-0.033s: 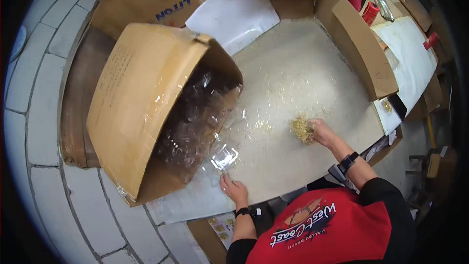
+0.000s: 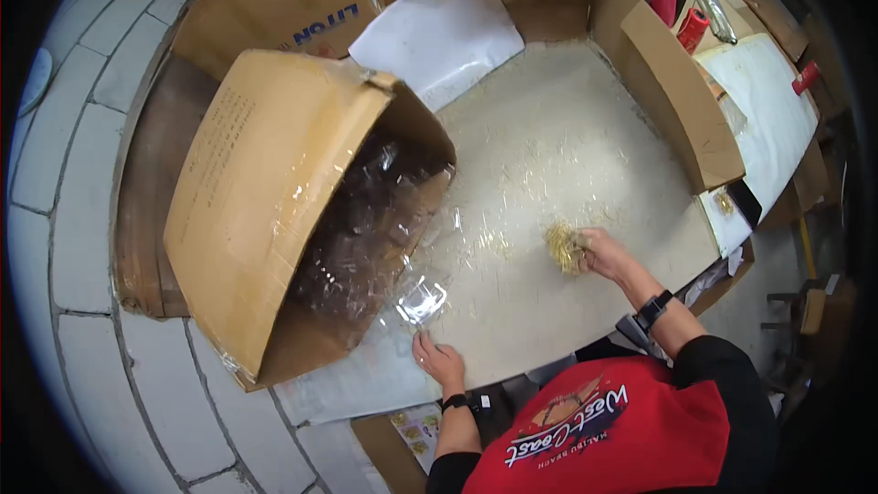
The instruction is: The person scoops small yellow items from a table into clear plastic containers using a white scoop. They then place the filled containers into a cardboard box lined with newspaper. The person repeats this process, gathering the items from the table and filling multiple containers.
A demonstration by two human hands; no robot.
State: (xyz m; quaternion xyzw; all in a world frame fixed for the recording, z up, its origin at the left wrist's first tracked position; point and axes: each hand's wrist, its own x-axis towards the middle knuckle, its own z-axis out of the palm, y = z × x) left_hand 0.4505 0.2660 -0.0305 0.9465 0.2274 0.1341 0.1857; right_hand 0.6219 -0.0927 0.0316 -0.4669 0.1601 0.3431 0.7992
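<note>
My right hand (image 2: 604, 252) is closed on a tangled bunch of thin gold-coloured pieces (image 2: 563, 249), like pins or wire, just over the grey tabletop (image 2: 512, 320). More such thin pieces (image 2: 495, 241) lie scattered across that surface. Near the front edge, my left hand (image 2: 442, 364) rests with fingers stretched out, its fingertips close to a small clear plastic box (image 2: 421, 300). Whether they touch it I cannot tell. Left of this, a large cardboard carton (image 2: 265, 165) lies tipped on its side, its mouth full of clear plastic boxes (image 2: 366, 238).
Cardboard walls (image 2: 681, 91) border the work surface at the back and right. A white sheet (image 2: 439, 32) leans at the back, beside another carton (image 2: 274, 0). Red spools (image 2: 693, 29) stand at the far right. Pale floor blocks (image 2: 87, 247) run along the left.
My right hand has shifted very slightly, and the gold bunch in it now hangs more upright and a little farther right. My left hand is practically still.
</note>
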